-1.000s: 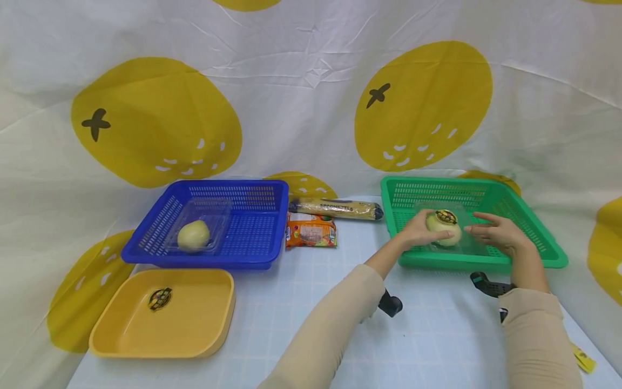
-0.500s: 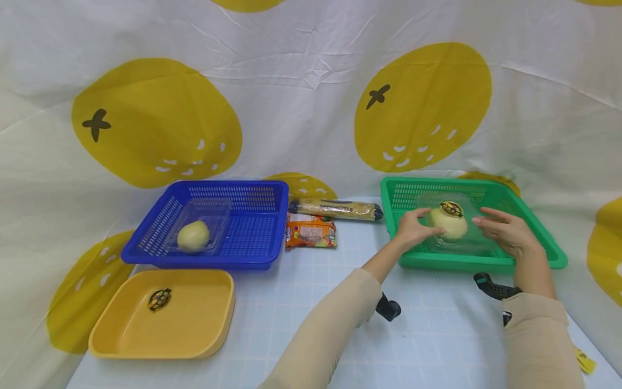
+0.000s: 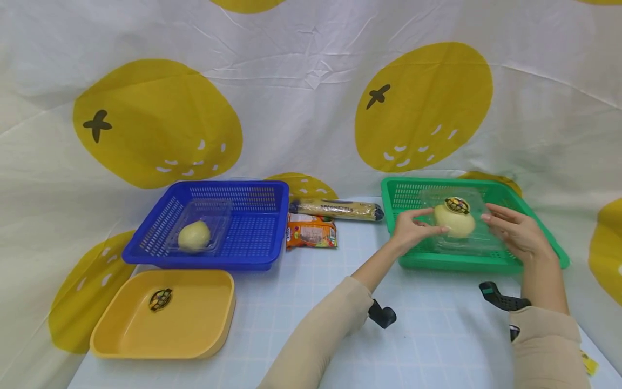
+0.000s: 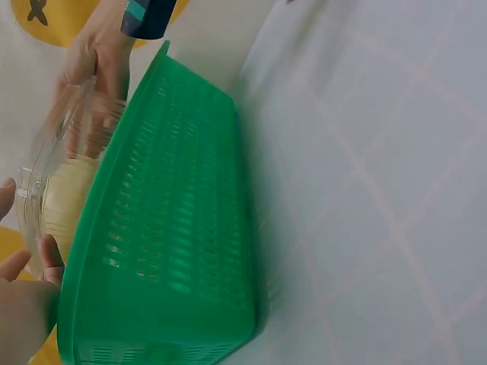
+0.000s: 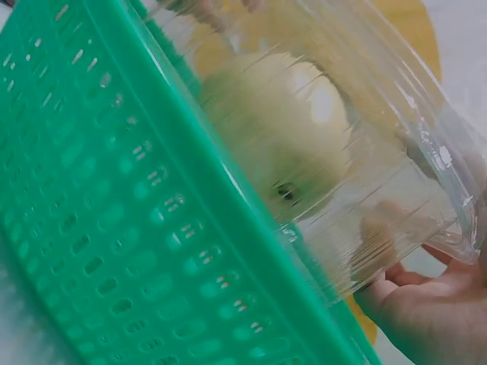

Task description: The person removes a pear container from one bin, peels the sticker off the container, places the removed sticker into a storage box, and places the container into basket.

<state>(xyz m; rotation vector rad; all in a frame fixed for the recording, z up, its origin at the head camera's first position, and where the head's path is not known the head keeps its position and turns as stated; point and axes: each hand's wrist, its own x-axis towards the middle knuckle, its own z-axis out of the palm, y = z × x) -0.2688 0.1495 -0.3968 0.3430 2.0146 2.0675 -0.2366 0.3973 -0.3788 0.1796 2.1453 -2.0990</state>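
White, yellow-printed cloth (image 3: 296, 108) hung behind the pale-blue surface (image 3: 291, 313); left hand (image 3: 413, 229) and right hand (image 3: 521, 232) gripped 1 clear box (image 3: 481, 235).

I've got open air above the clear container (image 3: 476, 239) here; head-on, the front wall of the green basket (image 3: 457, 263) blocks me.

The green basket (image 3: 437, 263) was moulded plastic, smooth and faintly glossy along its rim. At its opening, the clear box (image 5: 388, 179) was thin, shiny plastic, finely ridged in places; the pale fruit (image 5: 266, 125) inside looked smooth-skinned. Left of the green basket, the spaghetti packet (image 3: 340, 209) and orange packet (image 3: 311, 232) had glossy film; farther left, the blue basket (image 3: 209, 263) and yellow tray (image 3: 170, 329) were smooth plastic. Behind the green basket, the backdrop (image 3: 301, 113) was matt, creased cloth.
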